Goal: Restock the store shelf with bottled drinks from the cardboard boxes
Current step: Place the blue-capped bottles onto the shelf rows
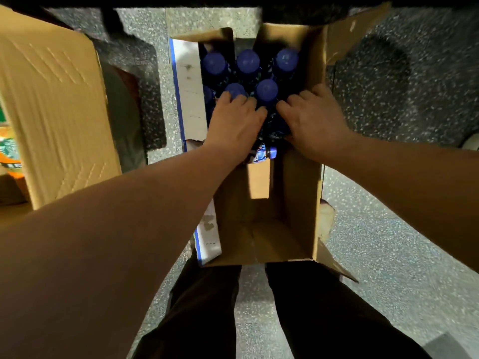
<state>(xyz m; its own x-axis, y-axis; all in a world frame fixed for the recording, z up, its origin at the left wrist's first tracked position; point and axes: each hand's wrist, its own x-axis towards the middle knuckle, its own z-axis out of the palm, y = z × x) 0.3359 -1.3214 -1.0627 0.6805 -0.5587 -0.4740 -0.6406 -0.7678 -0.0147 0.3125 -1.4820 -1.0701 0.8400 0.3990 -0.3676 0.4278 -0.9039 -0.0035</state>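
Observation:
An open cardboard box (298, 193) stands on the floor in front of my feet. Several bottles with blue caps (248, 61) stand upright in its far half; its near half shows bare cardboard. One bottle (265, 153) lies on its side just behind my hands. My left hand (234, 123) reaches into the box, its fingers curled down over the bottle tops. Beside it, my right hand (315, 120) does the same, with fingers bent among the bottles. What each hand grips is hidden under the fingers.
A second cardboard box (59, 104) with a raised flap stands at the left, with an orange and green package (9, 151) at its edge. Speckled grey floor surrounds the boxes. A dark shelf edge (233, 1) runs along the top. My legs are below the box.

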